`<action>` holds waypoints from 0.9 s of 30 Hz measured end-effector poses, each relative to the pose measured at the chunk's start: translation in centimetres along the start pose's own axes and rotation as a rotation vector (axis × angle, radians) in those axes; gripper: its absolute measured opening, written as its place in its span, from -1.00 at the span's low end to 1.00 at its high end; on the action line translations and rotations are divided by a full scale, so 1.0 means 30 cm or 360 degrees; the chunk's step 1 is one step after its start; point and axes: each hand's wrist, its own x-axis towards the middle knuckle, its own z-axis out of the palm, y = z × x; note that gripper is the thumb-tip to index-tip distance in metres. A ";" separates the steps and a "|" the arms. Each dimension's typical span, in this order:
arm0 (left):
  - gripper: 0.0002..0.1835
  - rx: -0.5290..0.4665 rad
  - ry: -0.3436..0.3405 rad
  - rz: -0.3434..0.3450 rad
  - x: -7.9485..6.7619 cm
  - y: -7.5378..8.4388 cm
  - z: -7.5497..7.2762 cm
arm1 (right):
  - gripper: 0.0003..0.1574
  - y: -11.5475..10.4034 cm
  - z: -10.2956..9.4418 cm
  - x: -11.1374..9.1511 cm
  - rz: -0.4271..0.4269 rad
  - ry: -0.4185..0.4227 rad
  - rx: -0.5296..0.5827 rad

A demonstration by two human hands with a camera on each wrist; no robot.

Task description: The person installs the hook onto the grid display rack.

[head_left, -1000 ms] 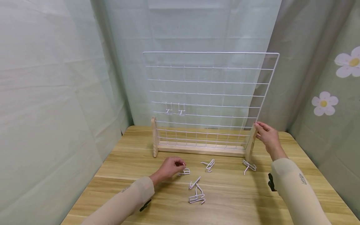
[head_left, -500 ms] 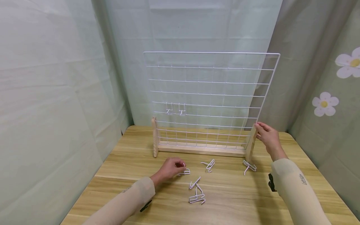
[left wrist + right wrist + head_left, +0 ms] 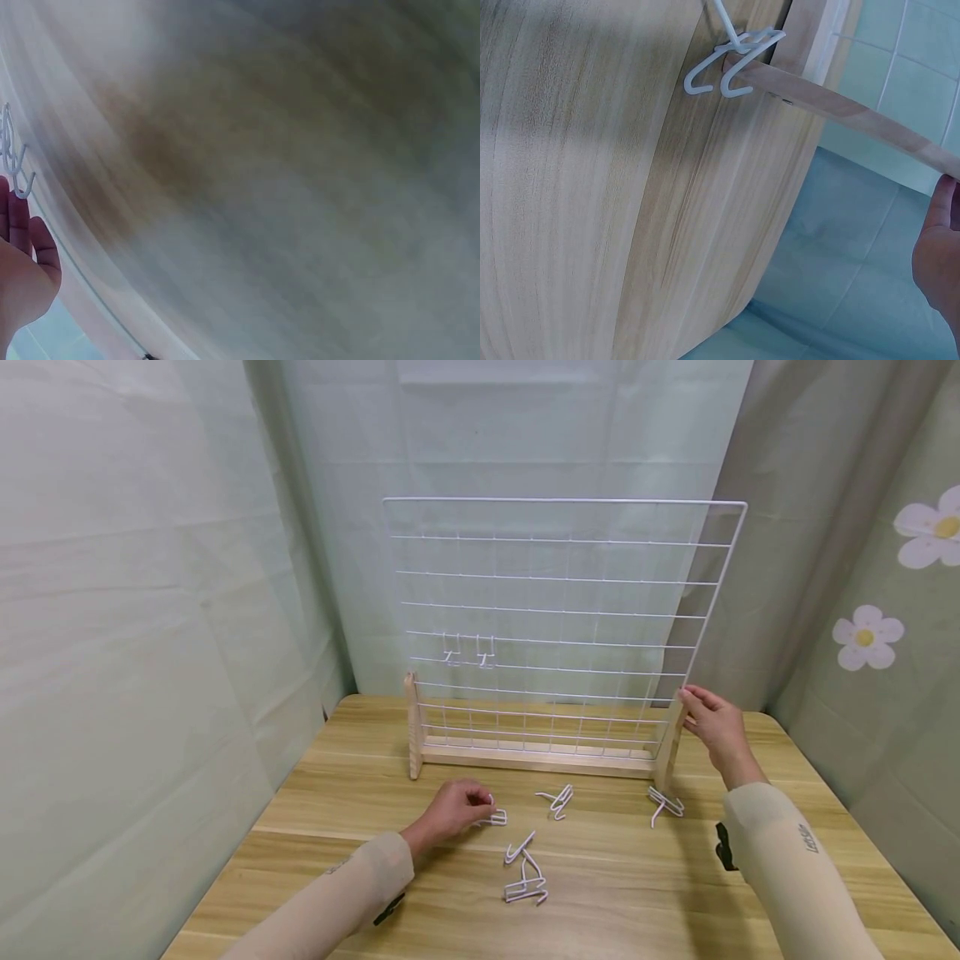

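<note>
My left hand [image 3: 452, 808] is low over the table, thumb and fingers pinching a white wire hook [image 3: 498, 817]; the left wrist view shows that hook [image 3: 16, 161] at the fingertips. On the right, my right hand [image 3: 716, 727] grips the top of the wooden upright [image 3: 670, 739] of a white wire grid rack [image 3: 555, 581]. In the right wrist view, the fingers [image 3: 939, 206] touch the end of this upright [image 3: 840, 105]. Two wire hooks [image 3: 486, 652] hang side by side on the grid's left half.
Loose white hooks lie on the wooden table: one hook [image 3: 557, 801] before the rack, another hook [image 3: 665, 804] by its right foot, and a tangled group [image 3: 526, 870] nearer the front. Pale curtains [image 3: 150, 610] enclose the table at the back and sides.
</note>
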 end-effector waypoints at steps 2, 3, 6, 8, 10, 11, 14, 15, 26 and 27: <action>-0.94 0.0037 0.0000 0.0012 0.001 0.002 0.000 | -0.16 0.000 0.001 0.000 0.0006 0.0001 -0.0008; -0.94 0.0059 0.0000 0.0015 0.001 0.003 0.000 | -0.16 -0.001 0.001 -0.001 0.0007 0.0002 -0.0017; -0.93 0.0105 -0.0007 0.0026 0.003 0.008 -0.001 | -0.19 -0.002 0.002 -0.001 0.0015 0.0004 -0.0010; -0.93 0.0109 -0.0018 0.0019 0.004 0.011 -0.001 | -0.20 -0.002 0.002 -0.001 0.0020 0.0004 -0.0005; -0.92 0.0106 -0.0024 0.0009 0.006 0.012 0.000 | -0.22 -0.002 0.003 -0.001 0.0026 0.0005 -0.0009; -0.91 0.0113 -0.0025 0.0012 0.006 0.011 0.001 | -0.21 -0.003 0.003 -0.001 0.0027 0.0004 -0.0010; -0.90 0.0130 -0.0024 -0.0007 0.006 0.010 0.005 | -0.19 -0.002 0.004 -0.001 0.0027 0.0000 -0.0027; -0.89 0.0137 -0.0022 -0.0008 0.006 0.010 0.006 | -0.19 -0.002 0.005 -0.001 0.0027 0.0000 -0.0033; -0.93 0.0137 -0.0020 0.0047 0.001 0.021 0.001 | -0.21 0.001 0.000 0.001 -0.0003 0.0005 -0.0012; -0.94 0.0133 -0.0023 0.0054 0.000 0.021 -0.001 | -0.23 0.001 -0.001 0.001 -0.0005 0.0006 -0.0008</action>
